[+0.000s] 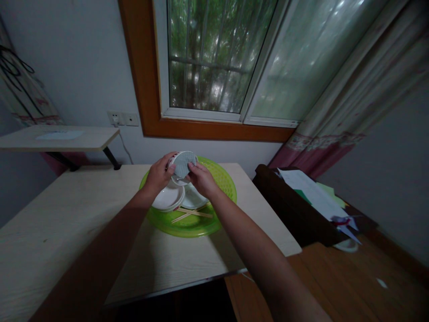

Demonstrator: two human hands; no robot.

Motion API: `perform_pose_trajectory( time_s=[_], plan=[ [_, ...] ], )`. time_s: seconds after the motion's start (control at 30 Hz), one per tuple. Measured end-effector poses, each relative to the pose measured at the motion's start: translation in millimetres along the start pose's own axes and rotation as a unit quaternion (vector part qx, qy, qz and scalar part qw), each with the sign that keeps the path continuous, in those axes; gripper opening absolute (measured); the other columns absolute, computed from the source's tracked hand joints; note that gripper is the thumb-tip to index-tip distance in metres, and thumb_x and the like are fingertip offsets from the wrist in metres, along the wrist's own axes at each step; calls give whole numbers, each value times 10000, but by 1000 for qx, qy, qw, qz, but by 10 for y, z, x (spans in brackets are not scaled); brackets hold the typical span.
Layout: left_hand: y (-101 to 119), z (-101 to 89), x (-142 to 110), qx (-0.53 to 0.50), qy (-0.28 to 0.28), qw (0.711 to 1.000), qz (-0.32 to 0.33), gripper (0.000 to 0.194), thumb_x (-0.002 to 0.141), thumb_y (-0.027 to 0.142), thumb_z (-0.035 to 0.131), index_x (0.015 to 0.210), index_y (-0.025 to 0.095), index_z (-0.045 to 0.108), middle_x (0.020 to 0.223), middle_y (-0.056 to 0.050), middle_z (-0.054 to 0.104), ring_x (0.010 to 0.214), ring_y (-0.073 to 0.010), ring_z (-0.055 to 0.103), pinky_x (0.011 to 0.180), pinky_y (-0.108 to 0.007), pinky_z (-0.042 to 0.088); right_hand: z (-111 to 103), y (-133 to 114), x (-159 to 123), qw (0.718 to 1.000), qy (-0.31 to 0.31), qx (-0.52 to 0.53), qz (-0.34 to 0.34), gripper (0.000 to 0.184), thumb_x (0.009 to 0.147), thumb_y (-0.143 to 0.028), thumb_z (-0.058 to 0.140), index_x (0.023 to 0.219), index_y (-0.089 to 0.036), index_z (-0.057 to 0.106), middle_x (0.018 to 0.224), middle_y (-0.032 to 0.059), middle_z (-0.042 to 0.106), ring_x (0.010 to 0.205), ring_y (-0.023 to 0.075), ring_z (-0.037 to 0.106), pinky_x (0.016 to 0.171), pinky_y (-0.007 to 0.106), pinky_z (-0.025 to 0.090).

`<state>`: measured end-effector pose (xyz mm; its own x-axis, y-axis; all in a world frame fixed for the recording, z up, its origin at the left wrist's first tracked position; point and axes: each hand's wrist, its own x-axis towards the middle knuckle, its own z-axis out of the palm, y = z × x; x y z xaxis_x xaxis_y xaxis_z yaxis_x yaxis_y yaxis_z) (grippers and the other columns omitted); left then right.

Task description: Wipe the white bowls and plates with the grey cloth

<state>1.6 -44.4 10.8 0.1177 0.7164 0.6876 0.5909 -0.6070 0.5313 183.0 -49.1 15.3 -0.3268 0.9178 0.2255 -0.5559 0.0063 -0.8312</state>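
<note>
My left hand (160, 174) is closed on the left side of a small white bowl (179, 181) with a red pattern on its outside, tilted so its mouth faces me. Inside the bowl lies a grey textured cloth (181, 163), covering most of the inner surface. My right hand (201, 178) presses the cloth with its thumb at the bowl's right side; its other fingers are partly hidden. Below both hands, a round green plastic tray (194, 230) carries white bowls (168, 198), a pale plate or dish (193, 197) and crossed wooden chopsticks (194, 213).
The tray rests on a pale wooden table (83, 214). A raised shelf (67, 138) with dark legs stands at the back left. To the right, papers (311, 192) lie on a dark brown piece of furniture (291, 205). Behind the table is a window (214, 58).
</note>
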Motion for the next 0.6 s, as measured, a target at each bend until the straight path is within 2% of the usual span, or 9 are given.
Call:
perform_pose_trajectory(
  time_s=[0.17,0.37,0.5,0.6],
  plan=[
    [-16,14,8,1,11,1000,2,558,961,533,411,1373,192,569,1337,-110,672,1197,-250,644,1058,-394,486,-30,14,52,999,34,9,-37,296,775,-431,791,966,-219,709,952,-4,726,850,144,634,756,241,519],
    [7,4,18,-8,16,1000,-4,573,971,551,392,1371,182,571,1320,-118,677,1176,-250,650,1044,-387,487,-119,120,155,990,95,-78,-73,379,799,-540,722,966,-204,667,1003,35,723,934,187,655,900,319,533],
    [8,-3,18,-5,17,1000,-14,571,969,554,393,1375,191,566,1332,-115,670,1177,-251,646,1050,-392,485,-119,145,132,976,76,-182,-95,452,866,-597,624,1076,-199,667,1144,69,714,1069,209,640,997,350,509],
    [-3,2,19,-11,22,1000,-17,568,972,547,401,1381,186,561,1335,-121,667,1166,-250,652,1036,-392,492,-67,103,61,959,48,-259,-110,484,899,-575,601,1220,-215,644,1308,74,664,1210,213,598,1091,361,454]
  ],
)
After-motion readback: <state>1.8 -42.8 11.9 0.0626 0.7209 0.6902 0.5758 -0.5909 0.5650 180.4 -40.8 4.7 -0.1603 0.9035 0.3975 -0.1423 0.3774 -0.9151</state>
